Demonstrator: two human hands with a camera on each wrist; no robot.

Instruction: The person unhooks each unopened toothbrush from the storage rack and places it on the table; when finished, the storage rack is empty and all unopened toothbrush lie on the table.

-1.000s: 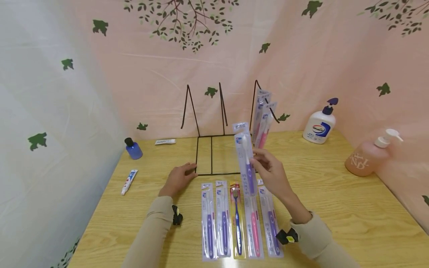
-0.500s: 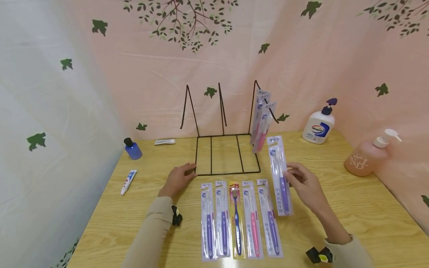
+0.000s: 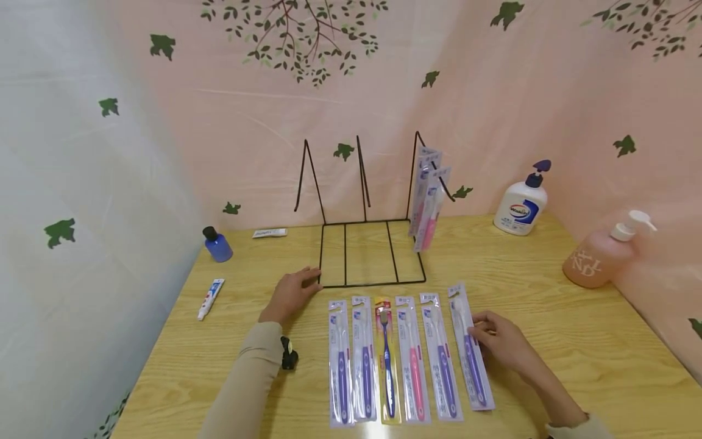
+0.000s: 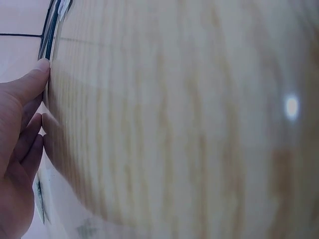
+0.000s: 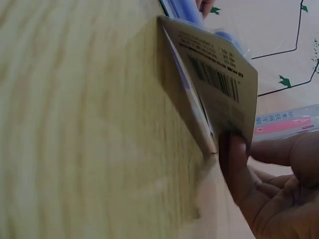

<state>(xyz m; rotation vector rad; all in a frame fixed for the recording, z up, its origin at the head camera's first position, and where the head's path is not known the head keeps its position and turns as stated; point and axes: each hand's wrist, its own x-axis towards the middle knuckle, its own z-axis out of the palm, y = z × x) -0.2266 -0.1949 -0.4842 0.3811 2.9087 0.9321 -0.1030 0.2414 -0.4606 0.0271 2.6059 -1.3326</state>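
Note:
My right hand (image 3: 501, 341) pinches the edge of a packaged toothbrush (image 3: 473, 360) with a purple handle. This pack slants low over the table, right of a row of several packaged toothbrushes (image 3: 414, 366), one of them on yellow card. In the right wrist view its card back with a barcode (image 5: 214, 74) faces the camera, tilted off the wood. My left hand (image 3: 290, 294) rests by the front left corner of a black wire rack (image 3: 373, 284), fingertips touching its side wire. Toothbrush packs with pink handles (image 3: 430, 213) hang on the rack's right hook.
A white pump bottle (image 3: 520, 210) and a peach pump bottle (image 3: 595, 256) stand at the right. On the left are a small blue bottle (image 3: 219, 245) and two small tubes, one near (image 3: 211, 299), one far (image 3: 270, 233). A patterned cloth hangs behind the table.
My right hand has carried the purple toothbrush pack from in front of the rack rightward, then down toward the table at the row's right end. The left hand stays at the rack.

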